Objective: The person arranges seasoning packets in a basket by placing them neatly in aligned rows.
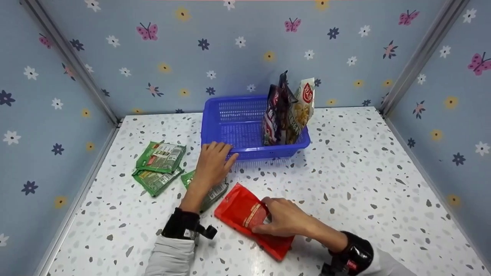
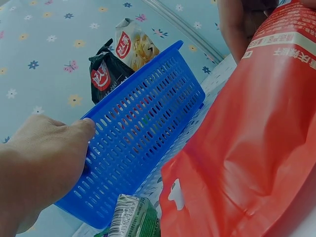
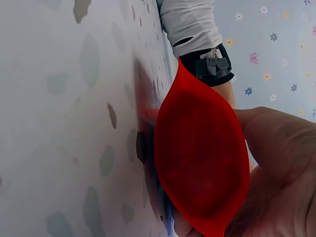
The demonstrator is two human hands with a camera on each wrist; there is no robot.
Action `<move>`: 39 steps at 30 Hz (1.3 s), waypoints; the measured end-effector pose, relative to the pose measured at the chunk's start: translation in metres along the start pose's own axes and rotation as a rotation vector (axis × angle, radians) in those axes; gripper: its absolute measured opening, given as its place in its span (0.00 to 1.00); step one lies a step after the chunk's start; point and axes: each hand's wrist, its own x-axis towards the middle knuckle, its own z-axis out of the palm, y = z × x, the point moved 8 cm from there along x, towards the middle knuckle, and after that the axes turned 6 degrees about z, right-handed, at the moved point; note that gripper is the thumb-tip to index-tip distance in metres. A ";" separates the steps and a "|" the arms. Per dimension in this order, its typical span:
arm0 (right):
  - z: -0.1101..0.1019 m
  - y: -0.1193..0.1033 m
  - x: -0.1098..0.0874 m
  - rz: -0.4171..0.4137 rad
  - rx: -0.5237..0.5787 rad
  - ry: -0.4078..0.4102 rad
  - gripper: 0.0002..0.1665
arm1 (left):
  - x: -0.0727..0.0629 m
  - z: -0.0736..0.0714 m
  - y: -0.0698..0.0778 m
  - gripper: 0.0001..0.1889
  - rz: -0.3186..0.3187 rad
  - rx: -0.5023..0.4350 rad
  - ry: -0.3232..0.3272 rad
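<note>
Blue flowered walls (image 1: 238, 23) enclose a white speckled tabletop (image 1: 368, 172). A glossy red plastic pouch (image 1: 238, 205) is in front of the blue perforated plastic basket (image 1: 264, 154), my right hand's (image 1: 287, 218) thumb and fingers clamped across it. I'd expect it light, soft, slippery, best gripped mid-body. My left hand (image 1: 211, 163), farther forward, curls over the basket's near rim.

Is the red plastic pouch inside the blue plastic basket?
Outside; the right hand grips the red pouch in front of the basket.
</note>
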 end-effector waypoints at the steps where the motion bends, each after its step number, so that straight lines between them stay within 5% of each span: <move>1: 0.000 0.000 0.001 0.004 0.011 -0.007 0.47 | 0.000 0.000 0.000 0.24 -0.001 -0.003 0.000; 10: -0.001 0.000 -0.001 -0.029 0.068 -0.019 0.44 | -0.002 -0.004 0.003 0.21 0.028 0.014 0.043; 21: -0.013 0.003 -0.002 -0.059 0.094 -0.023 0.45 | -0.002 -0.004 0.003 0.23 0.017 0.008 0.022; 27: -0.023 0.008 0.001 -0.070 0.121 -0.038 0.31 | -0.001 -0.003 0.004 0.23 0.018 0.003 0.017; 39: -0.084 0.002 -0.001 -0.173 0.336 0.164 0.39 | -0.002 -0.008 0.005 0.18 0.066 0.003 0.090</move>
